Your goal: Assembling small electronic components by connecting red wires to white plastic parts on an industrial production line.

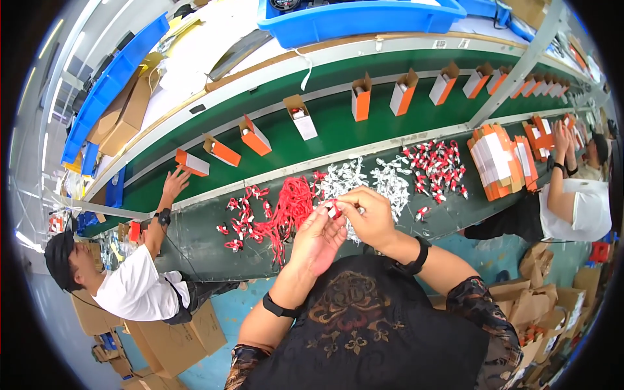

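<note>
My left hand (316, 242) and my right hand (367, 214) meet in front of my chest, both pinching a small red and white piece (333, 208) with a red cord. Just beyond them on the dark work surface (201, 227) lies a heap of red cords (290, 207). Small red and white pieces (239, 224) are scattered to its left. White bagged items (364, 182) lie behind my hands, and several more red and white pieces (437, 168) sit to the right.
A green conveyor belt (338, 127) carries several open orange and white boxes (361, 97). A person on the left reaches a hand (174, 183) toward a box; another on the right works by stacked flat boxes (500, 161). Blue bins (354, 19) and brown cartons (172, 344) surround.
</note>
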A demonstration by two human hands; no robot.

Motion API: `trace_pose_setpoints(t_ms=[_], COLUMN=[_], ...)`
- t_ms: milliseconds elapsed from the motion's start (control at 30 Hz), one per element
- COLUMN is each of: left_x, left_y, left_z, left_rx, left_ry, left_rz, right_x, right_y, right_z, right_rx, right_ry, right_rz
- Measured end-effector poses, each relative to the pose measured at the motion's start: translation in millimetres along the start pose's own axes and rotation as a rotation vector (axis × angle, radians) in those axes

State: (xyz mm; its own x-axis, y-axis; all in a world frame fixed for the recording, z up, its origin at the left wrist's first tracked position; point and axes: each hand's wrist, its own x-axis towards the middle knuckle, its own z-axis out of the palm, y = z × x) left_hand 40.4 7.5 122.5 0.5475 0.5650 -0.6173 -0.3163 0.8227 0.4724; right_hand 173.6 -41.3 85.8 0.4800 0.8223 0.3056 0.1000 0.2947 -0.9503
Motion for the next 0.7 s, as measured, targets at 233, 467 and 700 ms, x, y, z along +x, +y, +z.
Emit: trace_pose_setpoints(t_ms=[233, 467, 700], left_x=[23.9, 37.8, 42.8], left_y=[4.0, -0.2, 12.6], left_z=[-21.9, -22.1, -31.7], left_rx=[-0.126, 0.049, 0.553], left_ry=[-0.216, -0.091, -0.121], left_rz=[-0.135, -0.05, -0.179], right_x=[8.1, 6.9, 28.3], right_y=[0.9, 1.1, 35.8], right_z=[-4.4, 1.2, -10.1], right_rx=[-0.851, -0.843, -0.502], right_ry=[-0.134, -0.292, -0.399], right_rz=[-0.667, -0.479, -0.16])
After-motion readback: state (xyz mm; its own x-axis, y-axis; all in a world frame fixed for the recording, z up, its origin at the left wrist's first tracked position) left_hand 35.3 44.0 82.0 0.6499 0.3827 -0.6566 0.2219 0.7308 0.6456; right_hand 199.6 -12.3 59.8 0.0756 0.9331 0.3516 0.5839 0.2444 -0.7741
